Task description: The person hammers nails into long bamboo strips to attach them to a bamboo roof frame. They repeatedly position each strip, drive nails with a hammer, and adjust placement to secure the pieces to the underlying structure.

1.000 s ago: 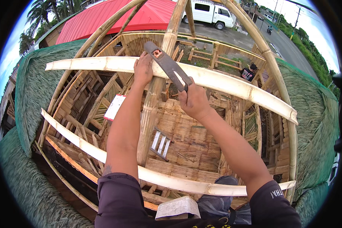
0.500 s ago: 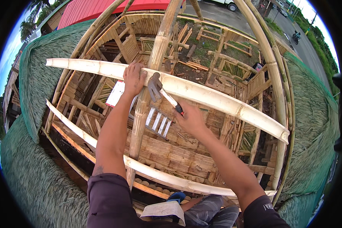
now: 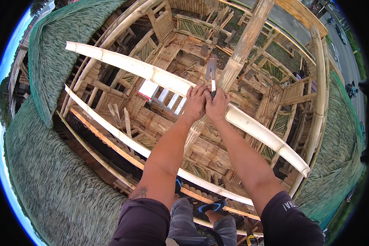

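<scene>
A long split bamboo pole (image 3: pixel 258 129), pale inside, lies across a thick round bamboo rafter (image 3: pixel 244 45). My left hand (image 3: pixel 196 102) is closed over the split pole just left of that crossing. Right beside it, my right hand (image 3: pixel 217 104) grips a claw hammer (image 3: pixel 212 73) by its dark grip. The hammer's head points away from me, above the far edge of the split pole. Both hands nearly touch and hide the pole beneath them. Whether a nail is there I cannot tell. Nearer to me runs a second split bamboo strip (image 3: pixel 123 137).
Below is a bamboo-slat floor (image 3: pixel 168 129) with a metal stepladder (image 3: pixel 171 101) standing on it. My feet, in blue-strapped slippers (image 3: pixel 212 206), rest on the lower framework. A saw with a yellow-and-black handle (image 3: pixel 252 240) hangs near the lower edge. Netted thatch roofs (image 3: pixel 55 176) flank the frame.
My left hand has shifted right along the split pole, up against my right hand. The hammer has swung from pointing left to pointing away from me. The whole view has turned.
</scene>
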A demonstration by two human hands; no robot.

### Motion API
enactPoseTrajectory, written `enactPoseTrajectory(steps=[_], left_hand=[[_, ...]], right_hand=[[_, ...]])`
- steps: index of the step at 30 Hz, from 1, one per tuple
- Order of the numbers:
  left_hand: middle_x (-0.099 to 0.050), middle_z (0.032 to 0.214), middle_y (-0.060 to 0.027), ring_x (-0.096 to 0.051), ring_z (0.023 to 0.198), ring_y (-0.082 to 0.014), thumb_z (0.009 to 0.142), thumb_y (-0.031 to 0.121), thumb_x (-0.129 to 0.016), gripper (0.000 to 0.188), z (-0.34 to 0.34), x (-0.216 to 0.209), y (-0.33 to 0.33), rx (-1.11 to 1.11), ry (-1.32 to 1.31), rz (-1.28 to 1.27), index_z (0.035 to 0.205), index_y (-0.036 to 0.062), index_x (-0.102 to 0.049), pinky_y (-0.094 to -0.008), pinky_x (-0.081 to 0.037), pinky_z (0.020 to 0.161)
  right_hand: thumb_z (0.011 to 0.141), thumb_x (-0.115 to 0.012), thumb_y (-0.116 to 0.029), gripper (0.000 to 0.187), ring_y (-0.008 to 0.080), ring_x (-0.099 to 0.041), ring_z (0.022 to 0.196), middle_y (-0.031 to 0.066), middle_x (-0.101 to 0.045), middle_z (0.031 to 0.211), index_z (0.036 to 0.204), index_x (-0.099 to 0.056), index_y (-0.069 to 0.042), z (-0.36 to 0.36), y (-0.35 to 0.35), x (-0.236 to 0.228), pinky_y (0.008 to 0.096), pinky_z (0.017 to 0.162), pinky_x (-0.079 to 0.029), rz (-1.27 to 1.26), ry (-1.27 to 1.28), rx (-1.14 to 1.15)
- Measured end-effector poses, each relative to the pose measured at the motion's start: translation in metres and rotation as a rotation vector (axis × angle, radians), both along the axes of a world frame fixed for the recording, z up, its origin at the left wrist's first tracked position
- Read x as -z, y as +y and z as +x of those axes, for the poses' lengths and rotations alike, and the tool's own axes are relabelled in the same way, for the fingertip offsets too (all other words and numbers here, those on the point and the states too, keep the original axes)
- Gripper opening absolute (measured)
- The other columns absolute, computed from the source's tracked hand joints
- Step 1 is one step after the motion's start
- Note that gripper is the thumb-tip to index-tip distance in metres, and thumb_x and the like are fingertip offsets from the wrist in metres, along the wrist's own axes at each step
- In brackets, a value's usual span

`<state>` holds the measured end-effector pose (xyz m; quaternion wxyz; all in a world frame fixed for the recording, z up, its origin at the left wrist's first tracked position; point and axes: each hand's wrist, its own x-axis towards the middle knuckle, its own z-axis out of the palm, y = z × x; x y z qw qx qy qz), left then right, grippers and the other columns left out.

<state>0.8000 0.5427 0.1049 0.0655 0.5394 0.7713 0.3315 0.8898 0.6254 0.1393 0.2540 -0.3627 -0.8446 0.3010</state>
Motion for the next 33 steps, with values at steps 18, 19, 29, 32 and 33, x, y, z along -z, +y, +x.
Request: enactPoseTrajectory(steps=[18,19,29,32,33], left_hand=[[-0.057,0.142,-0.0266,-0.055,0.13,-0.0447,0.096,0.018,-0.061,0.054,-0.041,-0.072,-0.353,-0.143,-0.473,-0.599,0.146,0.0018,-0.05,-0.048,-0.047,0.109],[-0.057,0.142,-0.0267,-0.055,0.13,-0.0433,0.097,0.02,-0.062,0.053,-0.039,-0.073,-0.381,-0.165,-0.495,-0.611,0.145,0.0017,-0.051,-0.0476,-0.046,0.109],[-0.065,0.129,-0.0258,-0.065,0.116,-0.0416,0.095,0.016,-0.065,0.044,-0.157,-0.103,-0.37,-0.049,-0.48,-0.434,0.136,0.0018,-0.058,-0.0461,-0.053,0.097],[-0.066,0.126,-0.0252,-0.066,0.111,-0.0432,0.097,0.016,-0.062,0.042,-0.249,-0.119,-0.338,0.026,-0.472,-0.439,0.136,0.0017,-0.058,-0.0461,-0.053,0.095],[-0.067,0.123,-0.0247,-0.066,0.109,-0.0431,0.098,0.016,-0.061,0.039,-0.28,-0.124,-0.326,0.069,-0.446,-0.4,0.134,0.0013,-0.059,-0.046,-0.053,0.093]], right_hand=[[0.098,-0.063,-0.035,0.038,0.0303,-0.063,0.109,0.0101,-0.07,0.103,0.13,-0.057,-0.014,-0.019,-0.017,-0.02,0.0555,0.108,-0.029,0.063,-0.472,0.037],[0.098,-0.063,-0.033,0.039,0.0301,-0.062,0.113,0.0107,-0.071,0.107,0.132,-0.057,-0.015,-0.022,-0.021,-0.024,0.0568,0.108,-0.029,0.073,-0.45,0.035],[0.102,-0.059,-0.032,0.052,0.0319,-0.032,0.152,0.0064,-0.042,0.161,0.151,-0.046,-0.02,-0.247,-0.111,-0.047,0.0657,0.121,-0.017,0.121,-0.367,-0.169],[0.101,-0.061,-0.034,0.049,0.0327,-0.048,0.138,0.007,-0.055,0.149,0.147,-0.05,-0.021,-0.338,-0.132,-0.037,0.0648,0.115,-0.025,0.067,-0.306,-0.203],[0.101,-0.061,-0.034,0.048,0.032,-0.05,0.134,0.0067,-0.058,0.144,0.146,-0.051,-0.021,-0.357,-0.132,-0.035,0.0639,0.112,-0.026,0.062,-0.371,-0.129]])
